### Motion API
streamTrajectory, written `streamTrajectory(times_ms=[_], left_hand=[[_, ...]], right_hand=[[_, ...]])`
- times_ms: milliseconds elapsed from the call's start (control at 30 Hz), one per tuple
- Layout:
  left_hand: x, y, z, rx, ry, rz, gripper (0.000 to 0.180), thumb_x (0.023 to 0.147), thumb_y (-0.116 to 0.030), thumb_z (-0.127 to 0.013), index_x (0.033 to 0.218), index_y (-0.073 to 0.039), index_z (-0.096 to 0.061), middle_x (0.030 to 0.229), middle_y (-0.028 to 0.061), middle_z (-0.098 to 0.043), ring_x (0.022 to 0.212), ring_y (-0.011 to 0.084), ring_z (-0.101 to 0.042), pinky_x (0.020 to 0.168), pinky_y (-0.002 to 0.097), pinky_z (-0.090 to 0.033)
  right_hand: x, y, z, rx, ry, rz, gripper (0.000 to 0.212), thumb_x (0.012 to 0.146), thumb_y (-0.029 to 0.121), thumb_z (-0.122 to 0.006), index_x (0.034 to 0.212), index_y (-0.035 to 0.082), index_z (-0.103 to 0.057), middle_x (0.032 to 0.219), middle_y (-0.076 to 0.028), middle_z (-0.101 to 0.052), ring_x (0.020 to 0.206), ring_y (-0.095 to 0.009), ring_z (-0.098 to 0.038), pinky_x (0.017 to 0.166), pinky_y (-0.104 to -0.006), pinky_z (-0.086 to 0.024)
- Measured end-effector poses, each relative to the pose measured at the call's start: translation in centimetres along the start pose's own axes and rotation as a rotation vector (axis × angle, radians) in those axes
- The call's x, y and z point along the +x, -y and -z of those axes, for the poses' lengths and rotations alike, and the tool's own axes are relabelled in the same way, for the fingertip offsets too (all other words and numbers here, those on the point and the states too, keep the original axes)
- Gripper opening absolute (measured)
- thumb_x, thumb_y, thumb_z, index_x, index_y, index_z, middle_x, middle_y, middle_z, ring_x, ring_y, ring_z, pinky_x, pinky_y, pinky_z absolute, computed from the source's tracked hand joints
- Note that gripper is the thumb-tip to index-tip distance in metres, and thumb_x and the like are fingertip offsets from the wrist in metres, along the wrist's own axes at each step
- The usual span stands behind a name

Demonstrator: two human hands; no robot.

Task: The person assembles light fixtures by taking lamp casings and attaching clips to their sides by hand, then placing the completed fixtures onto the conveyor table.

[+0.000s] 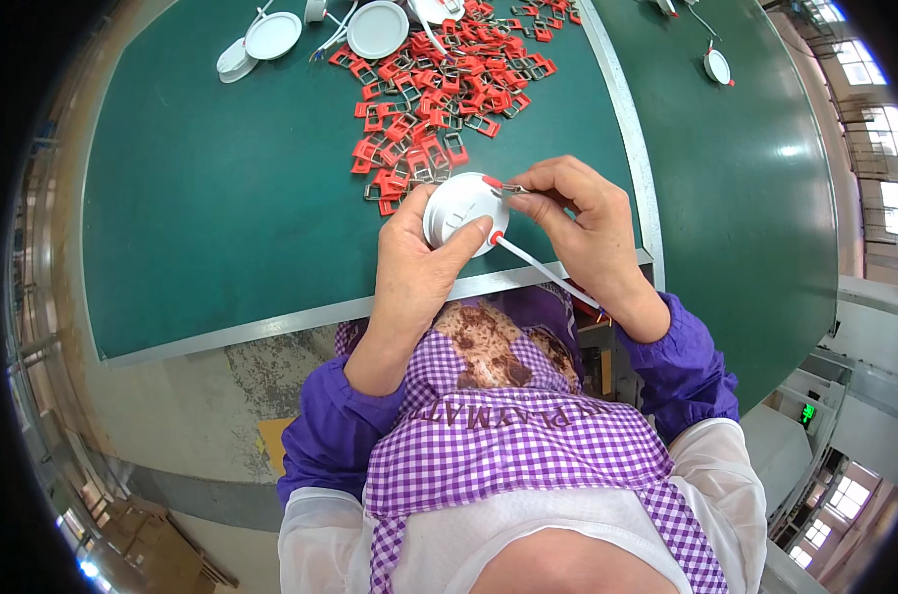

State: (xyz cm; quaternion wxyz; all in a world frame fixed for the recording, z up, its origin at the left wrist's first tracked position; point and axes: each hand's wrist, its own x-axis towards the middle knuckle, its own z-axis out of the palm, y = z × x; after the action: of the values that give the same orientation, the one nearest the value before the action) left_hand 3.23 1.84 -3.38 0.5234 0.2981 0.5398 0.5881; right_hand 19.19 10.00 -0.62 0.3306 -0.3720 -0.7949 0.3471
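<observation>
Held over the near edge of the green table, a round white downlight (459,210) faces me with its back side. My left hand (419,247) grips it from the left, thumb across the back and fingers behind the rim. A white cable (543,269) leaves it through a small red grommet and runs down past my right wrist. With thumb and forefinger, my right hand (578,213) pinches a metal spring clip with a red sleeve (508,187) at the light's upper right edge. Whether the clip is seated there cannot be made out.
Beyond my hands lies a big heap of red-sleeved metal clips (439,89). Several more white lights (378,30) with cables stand at the back left. A pale metal rail (627,119) divides the table from a green surface (736,178) on the right, where another small light (716,67) lies.
</observation>
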Motion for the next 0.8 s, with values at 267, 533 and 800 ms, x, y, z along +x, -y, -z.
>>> streamTrajectory(times_ms=[267,533,800], left_hand=[[0.0,0.5,-0.5,0.088,-0.030,-0.120,0.026,0.084,-0.009,-0.073,0.104,0.001,-0.061,0.089,0.0056,-0.068,0.079,0.0090,-0.063,0.067,0.0252,-0.051],[0.2,0.0,-0.2,0.253,0.019,-0.207,0.025,0.083,-0.008,-0.074,0.105,-0.002,-0.062,0.089,0.0042,-0.066,0.078,0.0085,-0.060,0.066,0.0260,-0.050],[0.4,0.3,0.4,0.212,0.108,-0.173,0.022,0.083,-0.008,-0.074,0.101,-0.004,-0.063,0.086,0.0024,-0.065,0.075,0.0067,-0.058,0.063,0.0254,-0.048]], right_hand=[[-0.7,1.4,0.3,-0.087,0.033,0.065,0.012,0.083,0.000,-0.068,0.094,0.001,-0.067,0.085,-0.012,-0.067,0.075,-0.027,-0.068,0.064,-0.0339,-0.053],[-1.0,1.0,-0.4,-0.184,0.022,0.100,0.013,0.081,-0.001,-0.069,0.093,0.002,-0.065,0.081,-0.012,-0.065,0.073,-0.027,-0.067,0.062,-0.0343,-0.052],[-1.4,0.7,-0.8,-0.101,-0.027,0.110,0.013,0.079,-0.004,-0.068,0.089,0.002,-0.062,0.080,-0.012,-0.063,0.072,-0.028,-0.065,0.062,-0.0352,-0.050]])
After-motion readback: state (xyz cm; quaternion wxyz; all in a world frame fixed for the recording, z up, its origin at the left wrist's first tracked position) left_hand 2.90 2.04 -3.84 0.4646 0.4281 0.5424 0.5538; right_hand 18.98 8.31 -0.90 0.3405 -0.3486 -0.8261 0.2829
